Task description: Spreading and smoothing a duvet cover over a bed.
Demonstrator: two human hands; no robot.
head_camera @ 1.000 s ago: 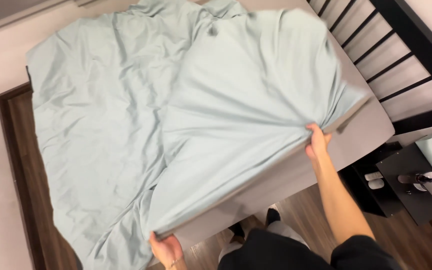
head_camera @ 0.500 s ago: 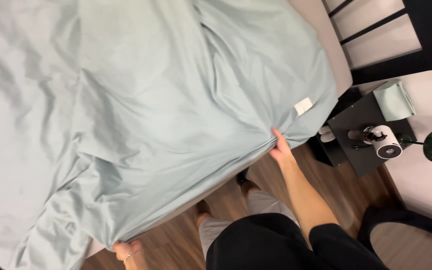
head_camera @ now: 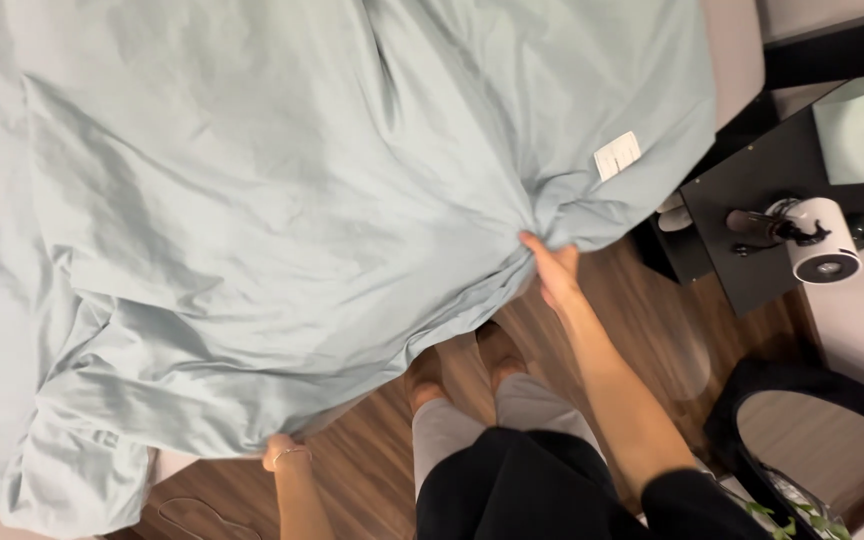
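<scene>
— While the pale green sheet [head_camera: 282,190] covers nearly the whole bed, where is it held?

— At its near edge, hanging over the side toward the wooden floor [head_camera: 382,470]. The left hand [head_camera: 282,452] grips the low left corner; its fingers are buried in the cloth, so I cannot tell how they lie.

— And further right?

— The right hand [head_camera: 552,270] pinches a bunched fold, fingers pressed together around the fabric. A white label [head_camera: 617,155] sits just above it.

— What has changed?

— A second ago the sheet was billowing over bare mattress; now it lies flat and draped past the edge. The view has shifted closer, and bare feet [head_camera: 462,370] show beneath.

— Beyond the hand?

— A dark nightstand [head_camera: 752,270] carrying a small white device [head_camera: 820,252], and a round mirror [head_camera: 817,440] on the floor.
</scene>
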